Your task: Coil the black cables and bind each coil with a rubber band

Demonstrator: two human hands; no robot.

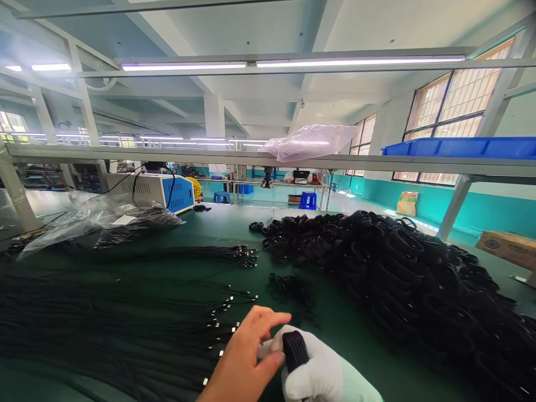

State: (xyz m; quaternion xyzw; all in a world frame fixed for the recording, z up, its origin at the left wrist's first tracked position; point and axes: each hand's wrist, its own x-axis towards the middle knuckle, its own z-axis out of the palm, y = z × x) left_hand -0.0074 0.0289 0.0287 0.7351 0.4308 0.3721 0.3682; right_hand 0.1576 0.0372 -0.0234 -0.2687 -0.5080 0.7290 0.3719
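Observation:
My right hand [329, 365], in a white glove, is closed around a tightly coiled black cable [295, 350] at the lower middle of the head view. Bare and with its fingers apart, my left hand [249, 349] is right beside the glove. Its thumb tip is close to the coil; I cannot tell whether they touch. To the left, many straight black cables [125, 329] lie side by side, with small pale connector ends pointing right. Just beyond my hands is a small loose clump of black ties or short cables [288, 285].
A large heap of coiled black cables [402, 279] covers the right side of the green table [226, 218]. Clear plastic bags [100, 223] and a blue-and-white machine [159, 190] stand at the back left. The overhead shelf carries a plastic bag [310, 142] and a blue tray [460, 148].

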